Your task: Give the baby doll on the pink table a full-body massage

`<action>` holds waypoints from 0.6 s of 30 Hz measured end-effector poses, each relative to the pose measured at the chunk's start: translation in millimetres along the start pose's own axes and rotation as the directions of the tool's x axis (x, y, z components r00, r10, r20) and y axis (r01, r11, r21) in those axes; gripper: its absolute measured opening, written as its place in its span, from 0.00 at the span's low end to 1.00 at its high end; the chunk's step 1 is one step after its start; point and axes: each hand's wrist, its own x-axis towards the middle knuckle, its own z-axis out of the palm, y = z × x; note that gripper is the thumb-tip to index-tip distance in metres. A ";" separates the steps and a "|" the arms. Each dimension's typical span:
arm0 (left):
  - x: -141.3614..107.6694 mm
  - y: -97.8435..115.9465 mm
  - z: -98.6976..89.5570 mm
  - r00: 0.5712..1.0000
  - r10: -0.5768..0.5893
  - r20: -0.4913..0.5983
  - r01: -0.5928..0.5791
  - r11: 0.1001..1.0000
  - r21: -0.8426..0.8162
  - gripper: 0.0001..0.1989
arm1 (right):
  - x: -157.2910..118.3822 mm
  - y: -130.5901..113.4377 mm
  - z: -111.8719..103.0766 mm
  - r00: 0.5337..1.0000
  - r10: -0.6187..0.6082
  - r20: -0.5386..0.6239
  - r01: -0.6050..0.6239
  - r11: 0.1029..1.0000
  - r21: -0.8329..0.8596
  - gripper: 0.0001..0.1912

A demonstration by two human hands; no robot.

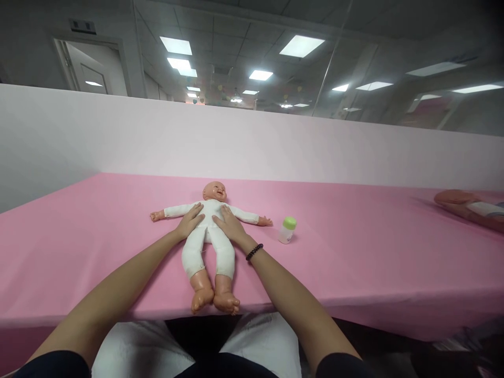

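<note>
Left hand (191, 220) and right hand (229, 220) lie near the centre of the frame, fingers extended and grasping nothing, each resting on one side of the doll (208, 218). The doll lies face up beneath and between them, head above the fingertips, legs toward the bottom. A bracelet (254, 252) rings the right wrist. Right of centre stands a green-capped bottle (287, 230), near the doll's hand; pink cloth (362, 252) lies underneath.

We see a white door (87, 65) at ten o'clock, lit ceiling panels (302, 46) from eleven round to two, and a blurred, partly cropped doll (457, 198) at three.
</note>
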 end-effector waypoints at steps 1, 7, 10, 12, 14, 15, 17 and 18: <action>-0.7 0.0 0.3 1.000 0.000 -0.028 0.000 1.000 -0.005 0.34 | -1.8 -2.3 -0.7 0.999 0.006 -0.048 -0.007 1.000 -0.025 0.40; -9.3 12.8 -4.7 0.976 0.182 -0.119 -0.192 0.979 -0.072 0.24 | -7.4 -9.0 -2.8 0.971 -0.119 -0.205 0.107 0.992 -0.071 0.20; -9.7 18.7 -7.7 0.959 0.284 -0.003 -0.282 0.953 -0.112 0.22 | -3.9 -3.6 0.5 0.939 -0.290 -0.185 0.297 0.955 0.014 0.22; -8.1 19.7 -8.9 0.945 0.315 0.083 -0.305 0.945 -0.118 0.24 | -0.8 1.6 2.9 0.931 -0.343 -0.121 0.353 0.933 0.072 0.26; -6.2 18.8 -9.5 0.939 0.316 0.135 -0.305 0.948 -0.093 0.27 | 2.2 6.7 4.4 0.938 -0.343 -0.044 0.346 0.932 0.104 0.29; -5.4 17.9 -9.7 0.939 0.309 0.152 -0.301 0.951 -0.073 0.28 | 3.6 8.8 4.8 0.943 -0.331 -0.010 0.330 0.937 0.110 0.31; -4.3 15.8 -10.0 0.940 0.294 0.173 -0.295 0.955 -0.023 0.29 | 5.8 12.0 4.8 0.954 -0.298 0.038 0.293 0.950 0.106 0.33; -3.9 14.5 -9.9 0.942 0.286 0.178 -0.291 0.957 0.003 0.30 | 6.7 12.9 4.6 0.959 -0.279 0.057 0.272 0.957 0.099 0.34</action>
